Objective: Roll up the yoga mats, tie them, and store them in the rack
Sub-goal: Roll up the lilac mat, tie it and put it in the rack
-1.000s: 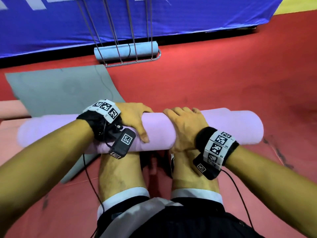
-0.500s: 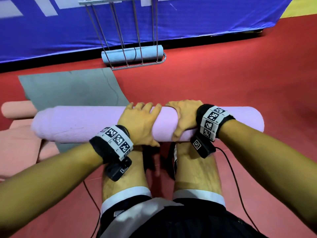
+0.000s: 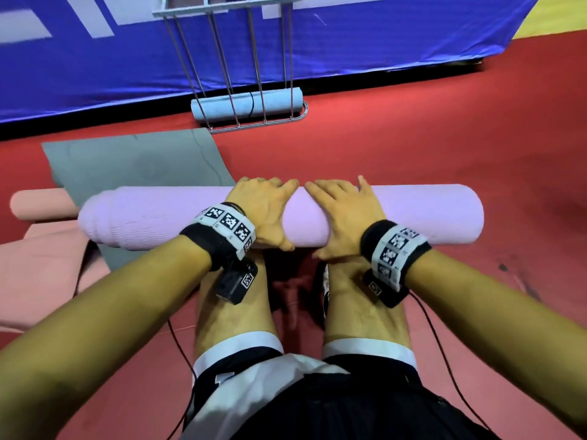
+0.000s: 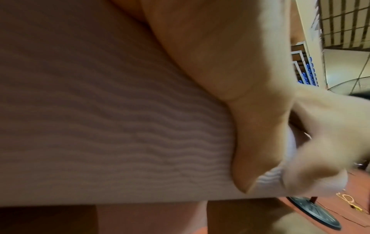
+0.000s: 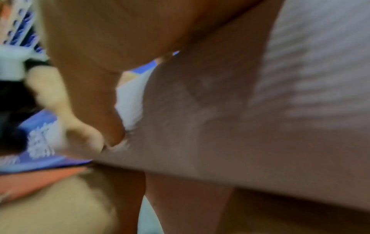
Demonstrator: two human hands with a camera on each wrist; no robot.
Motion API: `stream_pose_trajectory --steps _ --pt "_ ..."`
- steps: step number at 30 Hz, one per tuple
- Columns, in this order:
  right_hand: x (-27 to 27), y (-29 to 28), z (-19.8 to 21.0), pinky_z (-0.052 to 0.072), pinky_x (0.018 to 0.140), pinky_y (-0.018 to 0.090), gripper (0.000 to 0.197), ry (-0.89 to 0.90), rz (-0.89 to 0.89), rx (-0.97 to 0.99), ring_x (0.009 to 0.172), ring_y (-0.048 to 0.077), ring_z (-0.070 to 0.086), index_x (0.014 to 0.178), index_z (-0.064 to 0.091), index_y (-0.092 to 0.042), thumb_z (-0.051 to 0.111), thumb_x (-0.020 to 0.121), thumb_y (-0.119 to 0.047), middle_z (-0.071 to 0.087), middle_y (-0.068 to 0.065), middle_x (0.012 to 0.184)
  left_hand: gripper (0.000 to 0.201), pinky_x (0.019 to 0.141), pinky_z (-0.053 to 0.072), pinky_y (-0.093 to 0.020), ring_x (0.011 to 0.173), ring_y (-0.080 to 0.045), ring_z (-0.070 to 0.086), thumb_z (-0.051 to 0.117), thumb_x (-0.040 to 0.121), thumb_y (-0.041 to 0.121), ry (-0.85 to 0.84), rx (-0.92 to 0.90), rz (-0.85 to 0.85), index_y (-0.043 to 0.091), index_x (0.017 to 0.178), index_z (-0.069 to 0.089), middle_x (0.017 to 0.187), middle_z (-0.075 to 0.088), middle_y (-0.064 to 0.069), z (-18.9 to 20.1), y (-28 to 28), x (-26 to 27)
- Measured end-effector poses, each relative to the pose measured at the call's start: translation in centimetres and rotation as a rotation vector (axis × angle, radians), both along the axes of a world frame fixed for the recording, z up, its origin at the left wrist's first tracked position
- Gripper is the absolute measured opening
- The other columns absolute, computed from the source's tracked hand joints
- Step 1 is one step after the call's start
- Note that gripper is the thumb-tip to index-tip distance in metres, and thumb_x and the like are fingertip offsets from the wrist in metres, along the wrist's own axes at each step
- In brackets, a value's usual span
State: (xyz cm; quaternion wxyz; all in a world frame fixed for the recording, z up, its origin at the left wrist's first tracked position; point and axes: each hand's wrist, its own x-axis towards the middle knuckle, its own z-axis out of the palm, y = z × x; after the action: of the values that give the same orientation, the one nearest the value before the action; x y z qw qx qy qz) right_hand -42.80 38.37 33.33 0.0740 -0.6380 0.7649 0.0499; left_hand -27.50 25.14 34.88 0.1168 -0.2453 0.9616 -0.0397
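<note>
A rolled lilac yoga mat (image 3: 413, 214) lies crosswise in front of my shins, its left end stepped and uneven. My left hand (image 3: 263, 208) and right hand (image 3: 343, 214) sit side by side at its middle, fingers wrapped over the top and thumbs on the near side. In the left wrist view my palm (image 4: 240, 79) presses into the ribbed mat (image 4: 100, 126). The right wrist view is blurred, with my hand (image 5: 100, 47) against the mat (image 5: 280, 110). A wire rack (image 3: 257, 125) stands ahead by the wall and holds a tied light blue roll (image 3: 276, 101).
A grey mat (image 3: 133, 160) lies flat on the red floor beyond the roll's left end. A pink mat (image 3: 41, 204), partly rolled, lies at the left with its flat part (image 3: 38, 274) nearer me. A blue banner wall (image 3: 95, 74) closes the far side.
Both hands have turned forward over the top of the lilac roll and come closer together. The roll has shifted right and slightly away, and the view has tipped up toward the rack.
</note>
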Motion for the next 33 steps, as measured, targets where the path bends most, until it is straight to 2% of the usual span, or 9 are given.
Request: stream_pose_trajectory --steps 3,7,10,15,18,21,26,29,33 --pt "1.1 1.1 -1.7 0.01 0.114 0.07 0.139 0.108 -0.079 -0.041 0.149 0.03 0.023 0.159 0.003 -0.03 0.08 0.052 -0.074 0.023 0.006 0.164 0.118 0.083 0.051 -0.044 0.1 -0.031 0.065 0.067 0.043 0.084 -0.02 -0.004 0.007 0.027 0.141 0.032 0.117 0.062 -0.001 0.1 0.1 -0.2" --pt "1.0 -0.3 -0.5 0.028 0.109 0.059 0.121 0.126 -0.091 -0.054 0.134 0.029 0.041 0.153 0.018 -0.033 0.08 0.053 -0.059 0.04 0.002 0.151 0.107 0.078 0.056 -0.044 0.093 -0.03 0.067 0.067 0.039 0.086 -0.065 0.059 0.047 0.034 0.129 0.041 0.106 0.067 0.003 1.9 -0.7 -0.8" --pt "-0.6 -2.6 3.5 0.034 0.104 0.053 0.119 0.141 -0.064 -0.09 0.126 0.029 0.049 0.149 0.025 -0.036 0.083 0.048 -0.059 0.049 -0.002 0.143 0.101 0.077 0.057 -0.044 0.088 -0.031 0.066 0.068 0.035 0.088 -0.024 0.086 0.086 0.039 0.121 0.047 0.096 0.069 0.005 5.2 -2.3 -1.7" --pt "-2.7 -5.1 13.2 0.038 0.102 0.052 0.116 0.121 -0.028 -0.205 0.124 0.031 0.051 0.145 0.034 -0.039 0.089 0.046 -0.06 0.055 -0.004 0.136 0.104 0.079 0.052 -0.04 0.096 -0.032 0.066 0.075 0.036 0.086 0.088 -0.004 0.091 0.042 0.126 0.051 0.106 0.07 0.002 14.3 -4.3 -2.6" --pt "-2.2 -4.7 15.5 0.04 0.101 0.051 0.115 0.095 -0.031 -0.218 0.121 0.032 0.053 0.142 0.035 -0.039 0.089 0.043 -0.061 0.058 -0.003 0.132 0.101 0.083 0.054 -0.042 0.09 -0.027 0.063 0.073 0.034 0.088 0.097 0.007 0.107 0.041 0.121 0.054 0.102 0.069 0.007 17.1 -3.5 -1.8" --pt "-1.2 -2.4 13.7 0.047 0.094 0.045 0.118 0.038 -0.023 -0.09 0.114 0.029 0.06 0.14 0.037 -0.043 0.087 0.036 -0.064 0.063 -0.005 0.123 0.095 0.084 0.051 -0.037 0.093 -0.025 0.062 0.075 0.039 0.089 0.012 0.139 0.086 0.036 0.116 0.057 0.105 0.067 0.011 14.6 -1.5 -0.5" --pt "1.5 1.4 6.2 0.047 0.074 0.029 0.097 -0.116 -0.003 0.263 0.086 0.017 0.063 0.12 0.043 -0.044 0.087 0.035 -0.059 0.061 -0.013 0.086 0.089 0.09 0.052 -0.035 0.096 -0.019 0.064 0.073 0.041 0.088 -0.147 0.494 0.097 0.037 0.112 0.057 0.106 0.068 0.013 4.0 1.9 1.8" --pt "1.8 1.5 3.9 0.049 0.076 0.033 0.094 -0.135 0.012 0.305 0.084 0.02 0.062 0.118 0.044 -0.041 0.086 0.035 -0.055 0.064 -0.011 0.089 0.086 0.092 0.049 -0.035 0.102 -0.02 0.061 0.079 0.053 0.08 -0.135 0.536 0.105 0.036 0.123 0.056 0.111 0.068 0.013 1.6 2.8 2.6" --pt "0.7 0.5 3.7 0.055 0.08 0.034 0.097 -0.188 -0.019 0.353 0.087 0.02 0.061 0.12 0.044 -0.045 0.09 0.036 -0.054 0.065 -0.012 0.096 0.093 0.091 0.05 -0.038 0.106 -0.023 0.062 0.067 0.056 0.089 -0.049 0.396 0.068 0.036 0.13 0.051 0.118 0.067 0.008 1.3 3.2 3.2"
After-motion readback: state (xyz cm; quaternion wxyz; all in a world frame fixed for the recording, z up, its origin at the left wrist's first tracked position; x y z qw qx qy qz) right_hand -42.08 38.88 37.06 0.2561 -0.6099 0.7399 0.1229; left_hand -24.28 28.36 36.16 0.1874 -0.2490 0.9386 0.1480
